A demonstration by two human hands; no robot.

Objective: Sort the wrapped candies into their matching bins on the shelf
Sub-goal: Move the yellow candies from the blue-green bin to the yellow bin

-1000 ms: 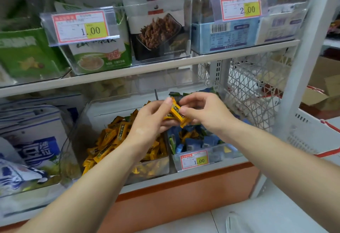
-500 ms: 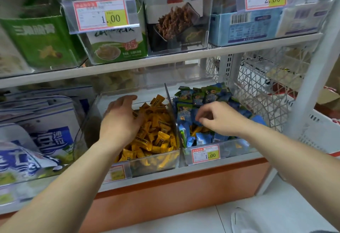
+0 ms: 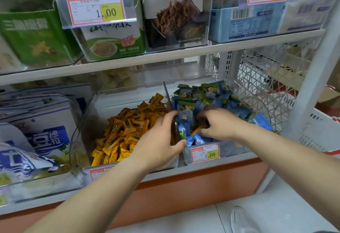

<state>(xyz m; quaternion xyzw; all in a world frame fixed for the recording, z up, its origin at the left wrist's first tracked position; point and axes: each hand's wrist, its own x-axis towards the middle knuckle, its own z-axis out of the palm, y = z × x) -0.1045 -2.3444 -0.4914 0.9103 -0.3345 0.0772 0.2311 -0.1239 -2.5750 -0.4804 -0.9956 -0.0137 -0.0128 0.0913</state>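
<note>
A clear bin (image 3: 86,122) on the lower shelf holds a heap of yellow wrapped candies (image 3: 128,127). The clear bin to its right (image 3: 231,150) is full of blue and green wrapped candies (image 3: 207,94). My left hand (image 3: 158,142) rests over the wall between the two bins, thumb and fingers spread, with no candy seen in it. In the blue bin, my right hand (image 3: 219,124) reaches down with its fingertips closed around a stray yellow candy (image 3: 197,130) lying among the blue ones.
Blue and white bags (image 3: 36,135) fill the bin at the left. The upper shelf edge (image 3: 165,55) hangs just above the bins and carries boxed snacks. A white wire basket (image 3: 261,89) and a shelf post (image 3: 312,78) stand at the right. A shoe (image 3: 241,220) shows on the floor.
Both hands held a yellow candy in front of the bins, then the left dipped into the yellow bin. Now the left is at the divider and the right has dug into the blue bin.
</note>
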